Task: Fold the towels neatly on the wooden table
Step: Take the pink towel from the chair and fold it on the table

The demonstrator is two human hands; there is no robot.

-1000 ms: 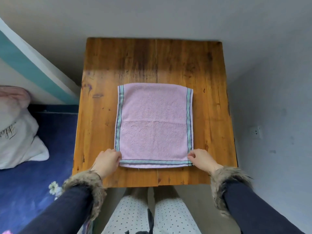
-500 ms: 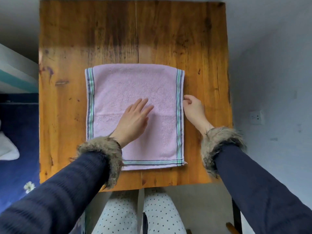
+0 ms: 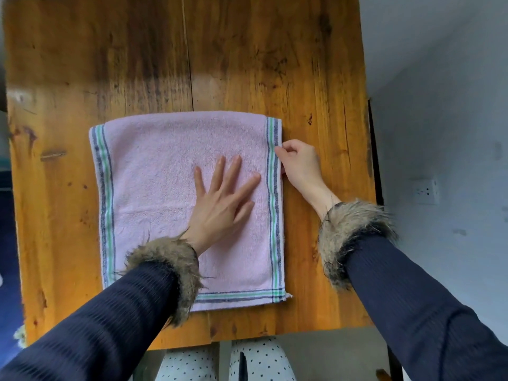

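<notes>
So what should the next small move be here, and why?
Probably lift the right edge and fold it leftward: the right hand pinches the pink towel at its striped right edge, while the left hand presses flat near the middle, anchoring it.

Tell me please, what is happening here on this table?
A person is folding a pink towel on a wooden table. The towel lies flat, already folded at least once. The left hand presses flat on its middle with the fingers spread. The right hand pinches the towel's striped right edge about halfway along. It looks as if the next fold, right side over to the left, is about to begin, but the edge is not yet lifted.
</notes>
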